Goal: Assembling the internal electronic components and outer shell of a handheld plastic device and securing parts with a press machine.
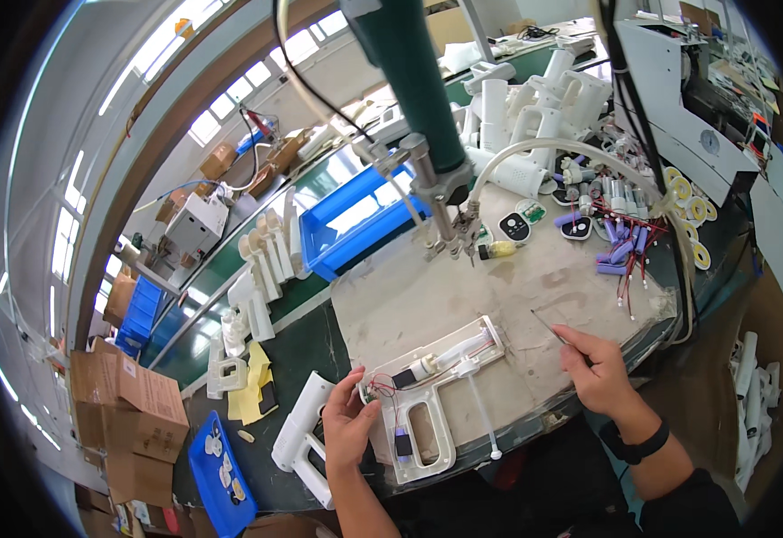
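In front of me an open white handheld-device housing half [445, 359] lies on the grey mat. Inside are a motor-like cylinder [422, 367], red wires [381, 385] and a purple battery [401, 446] in the handle, partly under a black pad. My left hand [348, 421] is closed at the housing's left end, fingers beside a small green circuit board [369, 393]. A thin pointed metal tool [548, 326] is pinched in my right hand [593, 366], its tip over the mat, apart from the housing. A white rod [483, 417] with a knobbed end crosses the housing's near side.
A green press-like machine [414, 81] hangs over the far mat. Batteries with red wires [620, 247], yellow rings [692, 211] and white housings [535, 108] lie back right. A blue bin [320, 262] stands behind; a closed white device [306, 430] and blue tray [221, 502] lie left.
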The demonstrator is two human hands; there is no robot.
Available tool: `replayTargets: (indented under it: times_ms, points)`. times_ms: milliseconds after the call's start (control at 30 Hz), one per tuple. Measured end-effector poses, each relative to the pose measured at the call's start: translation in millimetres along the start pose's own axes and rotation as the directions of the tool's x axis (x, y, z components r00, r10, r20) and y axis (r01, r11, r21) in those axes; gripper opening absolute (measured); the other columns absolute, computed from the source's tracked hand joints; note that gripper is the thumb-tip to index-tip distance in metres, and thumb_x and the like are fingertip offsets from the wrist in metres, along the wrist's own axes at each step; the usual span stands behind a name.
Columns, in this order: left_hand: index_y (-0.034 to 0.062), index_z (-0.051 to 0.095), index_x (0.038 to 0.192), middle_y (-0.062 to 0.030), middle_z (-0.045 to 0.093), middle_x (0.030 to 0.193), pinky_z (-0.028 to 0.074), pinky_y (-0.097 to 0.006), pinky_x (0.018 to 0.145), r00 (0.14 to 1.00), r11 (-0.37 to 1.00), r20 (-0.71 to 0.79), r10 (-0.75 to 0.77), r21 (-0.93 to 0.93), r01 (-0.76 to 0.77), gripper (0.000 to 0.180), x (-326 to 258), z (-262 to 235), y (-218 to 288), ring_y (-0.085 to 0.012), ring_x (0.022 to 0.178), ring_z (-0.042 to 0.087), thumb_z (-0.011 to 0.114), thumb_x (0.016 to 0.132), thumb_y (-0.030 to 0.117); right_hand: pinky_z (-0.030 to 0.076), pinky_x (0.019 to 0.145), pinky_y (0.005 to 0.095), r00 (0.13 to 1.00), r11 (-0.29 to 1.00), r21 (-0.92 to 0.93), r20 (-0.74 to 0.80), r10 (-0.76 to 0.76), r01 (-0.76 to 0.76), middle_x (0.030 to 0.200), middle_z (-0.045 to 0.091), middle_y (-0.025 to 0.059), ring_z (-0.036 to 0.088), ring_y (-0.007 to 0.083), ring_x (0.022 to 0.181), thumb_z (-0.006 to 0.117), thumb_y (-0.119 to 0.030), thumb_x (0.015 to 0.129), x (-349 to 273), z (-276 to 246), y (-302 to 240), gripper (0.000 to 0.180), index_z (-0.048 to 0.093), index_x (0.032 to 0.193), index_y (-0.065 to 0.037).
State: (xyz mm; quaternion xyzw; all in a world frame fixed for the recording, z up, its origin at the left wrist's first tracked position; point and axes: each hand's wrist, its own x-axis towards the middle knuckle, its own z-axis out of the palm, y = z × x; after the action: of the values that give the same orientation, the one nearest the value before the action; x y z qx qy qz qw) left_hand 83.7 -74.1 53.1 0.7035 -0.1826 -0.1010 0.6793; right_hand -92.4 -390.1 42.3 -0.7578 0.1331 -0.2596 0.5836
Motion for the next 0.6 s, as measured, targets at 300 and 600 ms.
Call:
replayTargets:
  times_ms: [300, 600]
  points:
    - [0.0, 0.051, 0.124, -0.0157, 0.047, 0.142, 0.037, -0.035, 0.108, 0.999, 0.998, 0.048, -0.022, 0.056, 0.019, 0.048, 0, -6, -3, -0.0239, 0.127, 0.049, 0.067, 0.079, -0.007, 0.047, 0.066, 0.0254, 1.0, 0.995, -0.096, -0.027, -0.004, 0.002, 0.084, 0.065, 0.0088, 0.056, 0.0109, 0.069, 0.056, -0.006, 0.092, -1, 7, -4, 0.029, 0.063, 0.119, 0.001]
    - [-0.0039, 0.052, 0.123, -0.0156, 0.051, 0.139, 0.038, -0.03, 0.104, 0.999, 0.991, -0.002, -0.043, 0.129, 0.043, 0.026, 1, -1, 4, -0.019, 0.124, 0.051, 0.048, 0.099, 0.005, 0.043, 0.062, 0.0241, 0.998, 0.985, -0.172, -0.058, -0.035, 0.025, 0.076, 0.06, 0.0043, 0.053, 0.0094, 0.066, 0.055, -0.005, 0.092, -2, 13, -2, 0.03, 0.063, 0.12, 0.001]
